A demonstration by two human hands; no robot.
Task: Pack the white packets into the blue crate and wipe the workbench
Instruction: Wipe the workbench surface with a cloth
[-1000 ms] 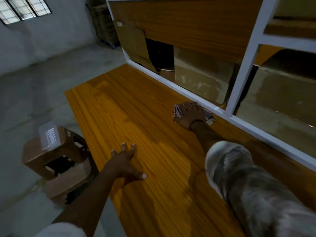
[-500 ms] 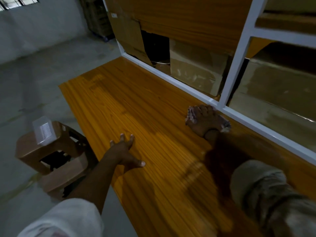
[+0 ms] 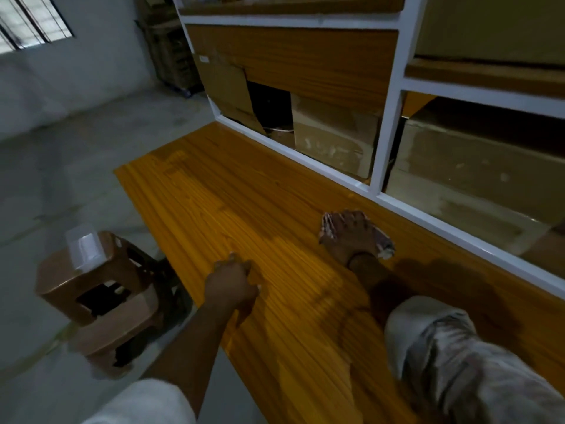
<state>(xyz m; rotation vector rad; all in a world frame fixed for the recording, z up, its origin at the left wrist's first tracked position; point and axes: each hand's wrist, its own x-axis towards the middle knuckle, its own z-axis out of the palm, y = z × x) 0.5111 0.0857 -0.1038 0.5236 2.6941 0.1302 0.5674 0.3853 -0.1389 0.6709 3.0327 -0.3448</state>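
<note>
The right hand (image 3: 351, 237) lies flat on a patterned cloth (image 3: 327, 224), fingers spread and straight, pressing it against the orange wooden table (image 3: 214, 191). The hand covers most of the cloth, and only its frayed edges show on either side of the hand. The cloth sits near the white shelf frame (image 3: 388, 117) at the table's far side, not touching it.

The left hand (image 3: 232, 283) rests on the table near its left edge, well apart from the right. It holds nothing visible. Its fingers are blurred and foreshortened, so I cannot tell how far they are bent.

A paler sheen crosses the boards between the hands; whether it is damp or a reflection is unclear.

Behind the frame stand cardboard boxes (image 3: 333, 139), with the gap between them too dark to read.

On the floor to the left is a brown plastic stool (image 3: 61, 280) carrying a pale lidded container (image 3: 84, 247), its contents unreadable.

Both sleeves are cut off at the bottom edge.
</note>
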